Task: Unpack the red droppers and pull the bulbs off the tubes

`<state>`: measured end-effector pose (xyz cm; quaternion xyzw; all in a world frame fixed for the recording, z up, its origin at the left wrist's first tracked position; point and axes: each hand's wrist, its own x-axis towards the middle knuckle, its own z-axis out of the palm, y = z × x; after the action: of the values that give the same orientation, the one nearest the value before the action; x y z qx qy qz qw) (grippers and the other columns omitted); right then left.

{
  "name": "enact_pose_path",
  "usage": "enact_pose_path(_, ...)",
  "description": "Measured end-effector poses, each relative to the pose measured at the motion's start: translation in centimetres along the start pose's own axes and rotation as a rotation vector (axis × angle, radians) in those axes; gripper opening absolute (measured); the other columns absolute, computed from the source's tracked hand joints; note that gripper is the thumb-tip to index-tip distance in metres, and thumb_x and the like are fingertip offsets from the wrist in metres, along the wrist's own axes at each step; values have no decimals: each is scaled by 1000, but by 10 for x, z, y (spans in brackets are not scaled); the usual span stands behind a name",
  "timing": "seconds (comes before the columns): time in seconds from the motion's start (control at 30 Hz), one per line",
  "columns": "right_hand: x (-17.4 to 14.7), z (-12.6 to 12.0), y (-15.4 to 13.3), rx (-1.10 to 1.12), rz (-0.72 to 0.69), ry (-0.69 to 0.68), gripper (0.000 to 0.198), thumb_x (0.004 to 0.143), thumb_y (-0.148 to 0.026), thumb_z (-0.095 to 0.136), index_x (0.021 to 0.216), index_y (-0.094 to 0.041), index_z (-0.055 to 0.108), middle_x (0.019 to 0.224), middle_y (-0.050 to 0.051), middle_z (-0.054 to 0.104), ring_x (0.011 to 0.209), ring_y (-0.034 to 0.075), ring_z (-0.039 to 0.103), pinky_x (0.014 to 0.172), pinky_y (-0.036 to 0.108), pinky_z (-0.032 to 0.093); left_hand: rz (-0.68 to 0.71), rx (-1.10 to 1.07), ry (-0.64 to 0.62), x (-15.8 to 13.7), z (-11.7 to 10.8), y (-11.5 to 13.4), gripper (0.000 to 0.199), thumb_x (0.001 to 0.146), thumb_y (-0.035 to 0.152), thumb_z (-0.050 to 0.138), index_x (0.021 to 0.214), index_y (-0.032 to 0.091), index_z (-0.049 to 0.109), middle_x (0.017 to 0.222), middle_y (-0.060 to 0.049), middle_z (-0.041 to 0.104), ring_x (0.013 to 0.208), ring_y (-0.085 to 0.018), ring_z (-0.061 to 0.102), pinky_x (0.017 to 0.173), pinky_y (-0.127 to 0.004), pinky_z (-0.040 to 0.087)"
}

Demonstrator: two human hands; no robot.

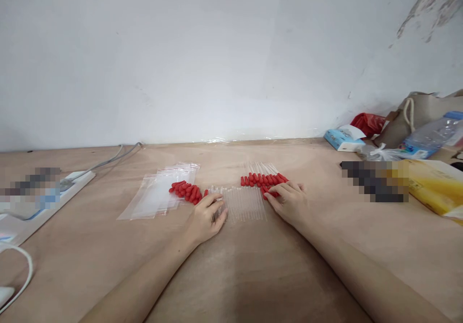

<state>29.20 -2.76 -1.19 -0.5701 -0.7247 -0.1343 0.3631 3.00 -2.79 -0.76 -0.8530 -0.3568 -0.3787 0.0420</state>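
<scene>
A row of clear thin tubes point(244, 203) lies side by side on the wooden table between my two hands. My left hand point(208, 218) rests at the row's left end, fingers curved and apart from the thumb, with tubes showing in the gap. Just beyond it is a loose pile of red rubber dropper bulbs point(186, 191). My right hand point(291, 200) has its fingertips closed on a red-bulbed dropper point(265, 192) at the row's right end; the fingers partly hide it. Behind, droppers with red bulbs point(258, 179) lie lined up, their clear tubes point(262, 168) pointing towards the wall.
Clear zip bags point(152, 197) lie overlapped at the left, partly under the bulb pile. A white power strip point(54, 207) with cables is farther left. At the right are a blue tissue box point(343, 140), a plastic bottle point(436, 132) and a yellow package point(430, 185).
</scene>
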Motion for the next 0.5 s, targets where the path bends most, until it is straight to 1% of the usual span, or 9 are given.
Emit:
enact_pose_path(0.13, 2, -2, -1, -32, 29, 45, 26, 81, -39, 47, 73, -22, 64, 76, 2, 64, 77, 15, 52, 73, 30, 23, -6, -21, -37, 1, -4, 4, 23, 77, 30, 53, 93, 16, 61, 97, -10, 58, 89, -19, 57, 79, -34, 49)
enact_pose_path(0.23, 9, -2, -7, -26, 31, 43, 25, 82, -37, 46, 73, -22, 64, 76, 2, 63, 78, 15, 52, 73, 30, 22, -12, 55, -86, 4, -10, 5, 30, 76, 36, 55, 99, 18, 61, 102, -10, 59, 94, -23, 54, 83, -42, 44)
enact_pose_path(0.33, 24, 3, -21, -40, 6, -35, 23, 81, -36, 47, 72, -24, 64, 76, 1, 62, 79, 16, 50, 74, 32, 22, 30, 132, -197, 5, -14, 4, 38, 77, 42, 54, 110, 23, 57, 117, -8, 55, 109, -28, 46, 91, -48, 36)
enact_pose_path(0.4, 36, 9, -32, -69, 8, -104, 24, 80, -38, 47, 71, -24, 65, 76, 1, 62, 80, 17, 49, 74, 33, 22, 71, 140, -284, 6, -16, 2, 42, 78, 44, 51, 116, 25, 53, 125, -7, 50, 118, -29, 39, 96, -50, 30)
enact_pose_path(0.5, 51, 22, -49, -133, 61, -199, 25, 79, -40, 48, 69, -23, 64, 77, 4, 62, 83, 20, 48, 72, 35, 22, 86, 123, -368, 5, -16, -1, 43, 81, 44, 48, 120, 26, 49, 127, -5, 48, 122, -27, 37, 102, -53, 21)
